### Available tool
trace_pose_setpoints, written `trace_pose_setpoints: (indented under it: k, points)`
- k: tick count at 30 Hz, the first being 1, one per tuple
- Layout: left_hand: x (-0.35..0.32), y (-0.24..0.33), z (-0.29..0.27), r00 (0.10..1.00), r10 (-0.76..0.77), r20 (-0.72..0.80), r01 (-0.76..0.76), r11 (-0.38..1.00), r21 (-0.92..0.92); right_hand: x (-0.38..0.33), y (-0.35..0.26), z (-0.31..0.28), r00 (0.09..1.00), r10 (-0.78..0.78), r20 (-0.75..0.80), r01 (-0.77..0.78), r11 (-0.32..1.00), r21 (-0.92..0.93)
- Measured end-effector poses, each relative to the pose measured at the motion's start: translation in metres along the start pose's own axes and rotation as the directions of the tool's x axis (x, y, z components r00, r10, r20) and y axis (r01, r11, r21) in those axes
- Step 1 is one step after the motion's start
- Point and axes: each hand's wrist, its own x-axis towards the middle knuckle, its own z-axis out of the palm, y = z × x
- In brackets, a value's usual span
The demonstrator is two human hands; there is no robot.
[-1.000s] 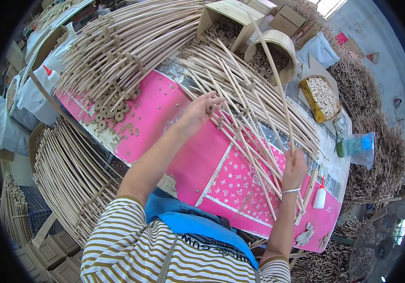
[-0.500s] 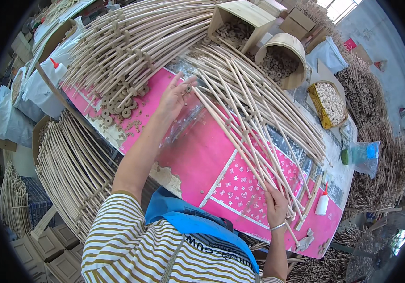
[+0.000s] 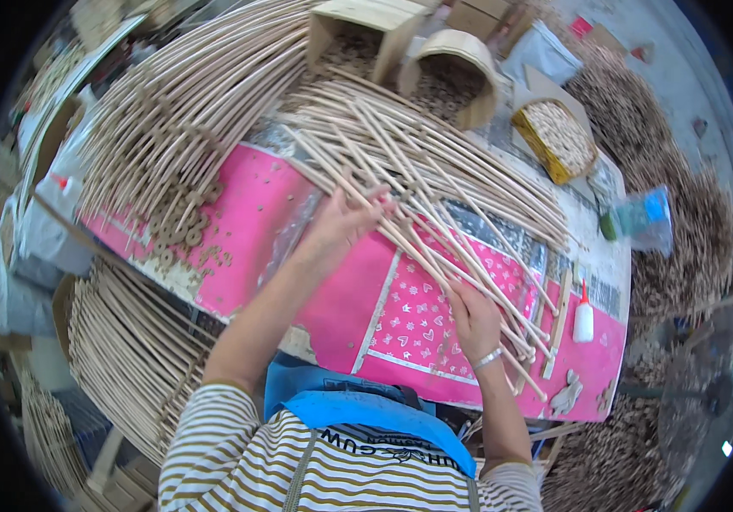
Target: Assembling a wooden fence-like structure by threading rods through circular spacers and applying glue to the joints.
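Observation:
Several long, thin wooden rods [image 3: 422,247] lie crosswise in a loose bundle over the pink-covered table [image 3: 332,290]. Some carry small round knobs at their lower right ends. My right hand [image 3: 475,322] is closed round rods near those ends. Farther up, to the left, my left hand [image 3: 345,226] is at the same bundle, its fingers bent over a rod and somewhat blurred. Beyond my hands lies a wider row of rods [image 3: 494,183], slanting across the table.
At the left, a big stack of rods [image 3: 170,102] stands over loose wooden rings [image 3: 180,232]. A wooden box [image 3: 392,43] and a round tub [image 3: 479,94] hold small pieces at the back. Rightward are a yellow box of pale beads [image 3: 546,158], a glue bottle [image 3: 584,320] and a fan [image 3: 708,392].
My left hand has come down and right, from the rods' far ends to partway along the bundle. My right hand stays on the rods. The whole view has shifted a little.

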Motion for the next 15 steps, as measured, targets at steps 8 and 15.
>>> trace_pose_setpoints:
  k: [8, 15]
  points:
    - [-0.007, -0.007, 0.01, 0.936, 0.139, -0.322, 0.039, 0.872, 0.487, 0.049, 0.032, 0.017, 0.989, -0.074, -0.129, 0.06, 0.992, -0.111]
    - [0.038, -0.005, 0.03, 0.919, 0.28, 0.279, -0.375, 0.397, 0.838, 0.014, 0.037, 0.046, 0.996, 0.044, 0.083, -0.008, 0.92, -0.392]
